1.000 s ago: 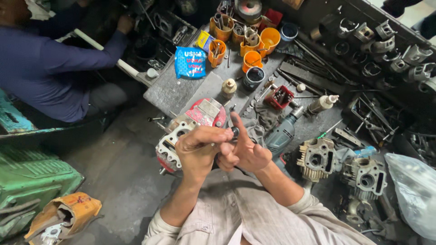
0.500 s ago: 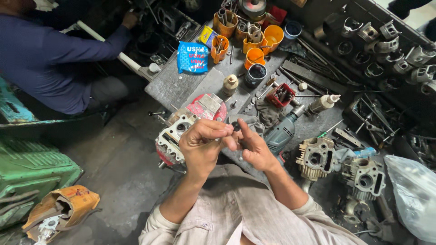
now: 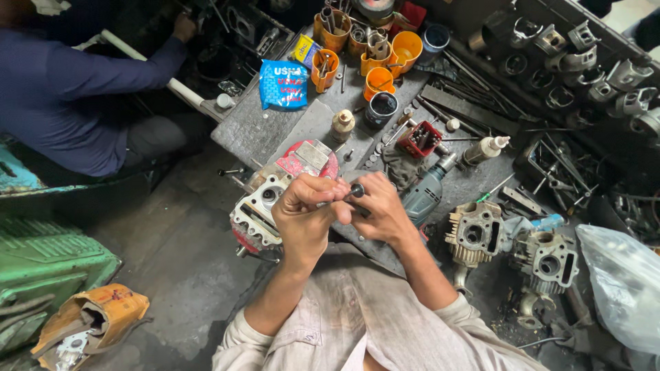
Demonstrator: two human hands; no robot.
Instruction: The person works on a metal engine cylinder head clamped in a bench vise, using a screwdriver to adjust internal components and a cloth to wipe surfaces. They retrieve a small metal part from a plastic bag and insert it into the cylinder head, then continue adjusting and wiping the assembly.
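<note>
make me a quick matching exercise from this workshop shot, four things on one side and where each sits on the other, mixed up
Things:
1. blue packet
2. power drill
3. red tray of small parts
4. clear plastic bag

Places:
A. at the far right edge, past the two bare cylinder heads
B. just right of the right hand, lying on the bench
C. on the bench's left part, next to an orange cup
D. mid-bench, beside the black round tin

Pairs: 1-C, 2-B, 3-D, 4-A
</note>
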